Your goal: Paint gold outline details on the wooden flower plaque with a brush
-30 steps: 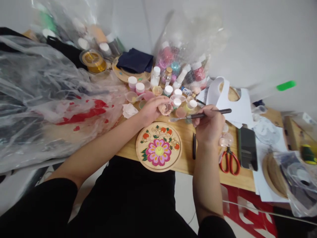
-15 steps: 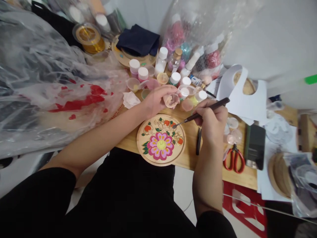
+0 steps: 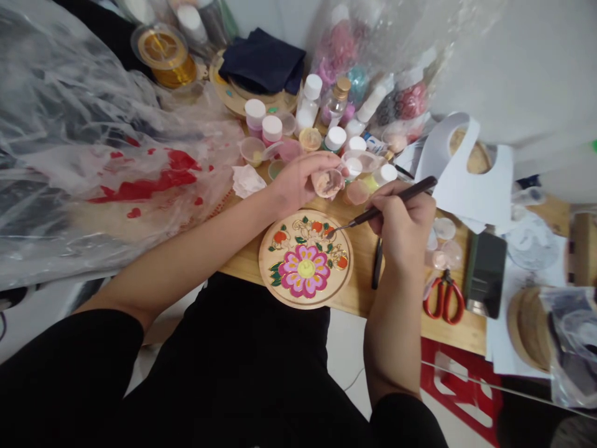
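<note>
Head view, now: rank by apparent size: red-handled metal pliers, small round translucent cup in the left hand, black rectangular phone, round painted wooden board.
1. Round painted wooden board
2. Black rectangular phone
3. Red-handled metal pliers
4. Small round translucent cup

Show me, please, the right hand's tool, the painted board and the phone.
Tool (image 3: 366,216): head view, on its dark handle.
Painted board (image 3: 306,268): head view, on its yellow flower centre.
Phone (image 3: 487,271): head view, on its dark face.

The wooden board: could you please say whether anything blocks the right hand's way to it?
Nothing visible does: the tool in the right hand extends over the board, its tip by an orange patch.
</note>
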Motion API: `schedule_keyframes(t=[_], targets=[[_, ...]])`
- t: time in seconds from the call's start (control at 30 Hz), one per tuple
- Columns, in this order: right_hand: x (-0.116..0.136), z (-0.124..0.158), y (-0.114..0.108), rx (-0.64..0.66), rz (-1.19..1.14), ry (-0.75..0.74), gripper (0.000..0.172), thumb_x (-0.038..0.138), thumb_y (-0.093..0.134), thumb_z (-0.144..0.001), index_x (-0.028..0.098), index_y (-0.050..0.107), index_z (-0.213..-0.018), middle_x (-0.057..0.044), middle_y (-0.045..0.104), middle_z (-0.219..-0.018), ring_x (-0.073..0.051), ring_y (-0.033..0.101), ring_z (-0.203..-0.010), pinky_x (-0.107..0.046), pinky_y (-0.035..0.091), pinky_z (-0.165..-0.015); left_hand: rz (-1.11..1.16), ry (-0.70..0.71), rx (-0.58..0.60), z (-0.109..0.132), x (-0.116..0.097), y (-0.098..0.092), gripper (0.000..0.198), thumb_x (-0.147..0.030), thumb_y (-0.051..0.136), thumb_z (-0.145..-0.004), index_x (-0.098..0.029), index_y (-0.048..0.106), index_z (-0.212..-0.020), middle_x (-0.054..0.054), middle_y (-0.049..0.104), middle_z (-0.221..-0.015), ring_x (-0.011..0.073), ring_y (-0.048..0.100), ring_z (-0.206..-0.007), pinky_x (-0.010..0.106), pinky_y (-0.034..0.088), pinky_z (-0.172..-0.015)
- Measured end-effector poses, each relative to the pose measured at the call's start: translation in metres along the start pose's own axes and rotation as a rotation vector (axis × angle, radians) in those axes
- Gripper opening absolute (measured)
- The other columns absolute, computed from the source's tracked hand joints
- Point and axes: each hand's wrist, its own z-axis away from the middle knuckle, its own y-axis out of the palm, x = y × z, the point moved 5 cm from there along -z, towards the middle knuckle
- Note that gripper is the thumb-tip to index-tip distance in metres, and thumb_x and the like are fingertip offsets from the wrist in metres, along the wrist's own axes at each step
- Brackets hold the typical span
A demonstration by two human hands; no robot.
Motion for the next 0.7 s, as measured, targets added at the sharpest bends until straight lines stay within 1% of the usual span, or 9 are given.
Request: schedule_keyframes(t=[0.07,0.27,0.43,0.6,0.7], targets=[[-0.0013,0.0,-0.0003,-0.009,0.011,0.002,0.024,0.009,0.051,-0.069,0.021,0.057,-0.049,0.006,0.04,-0.04,-0.004,0.035,-0.032,-0.02,0.022,-0.032,-0.009,-0.004,0.004,-0.0003,0.0002,0.0005,0.027,-0.012,0.047,-0.089,-0.01,0.062,-0.067,0.001,0.06,-0.061,0.0084,0.057,-0.056,0.022,0.041,-0.055],[-0.0038,0.0002,0.0002,-0.023,0.018,0.008,0.027,0.013,0.054,-0.076,0.021,0.055,-0.051,0.005,0.046,-0.042,-0.005,0.037,-0.032,-0.021,0.021,-0.032,-0.007,0.008,0.003,-0.0004,-0.0004,0.0001,0.025,-0.011,0.048,-0.088,-0.01,0.062,-0.067,0.002,0.061,-0.065,0.0078,0.058,-0.057,0.021,0.044,-0.055],[-0.0058,0.0005,0.0002,-0.022,0.058,-0.021,0.026,0.024,0.062,-0.082,0.021,0.055,-0.056,0.006,0.046,-0.045,-0.005,0.038,-0.036,-0.023,0.026,-0.037,-0.054,0.014,-0.037,0.0013,-0.001,0.0,0.025,-0.012,0.046,-0.089,-0.011,0.06,-0.068,0.001,0.06,-0.065,0.0076,0.057,-0.058,0.022,0.045,-0.059],[-0.0079,0.0003,0.0007,-0.012,0.079,-0.032,0.031,0.032,0.064,-0.085,0.022,0.055,-0.057,0.005,0.043,-0.044,-0.006,0.037,-0.038,-0.026,0.026,-0.04,-0.022,-0.006,-0.014,0.0012,-0.0001,0.0017,0.025,-0.013,0.049,-0.09,-0.012,0.06,-0.067,0.001,0.061,-0.066,0.0084,0.056,-0.058,0.024,0.041,-0.058],[-0.0062,0.0006,0.0023,-0.006,0.07,-0.036,0.033,0.035,0.065,-0.086,0.022,0.056,-0.057,0.005,0.043,-0.044,-0.007,0.038,-0.039,-0.026,0.027,-0.04,0.021,-0.012,-0.008,0.0012,0.0001,0.0016,0.028,-0.012,0.047,-0.09,-0.012,0.061,-0.066,0.002,0.062,-0.066,0.0092,0.056,-0.06,0.026,0.041,-0.062]])
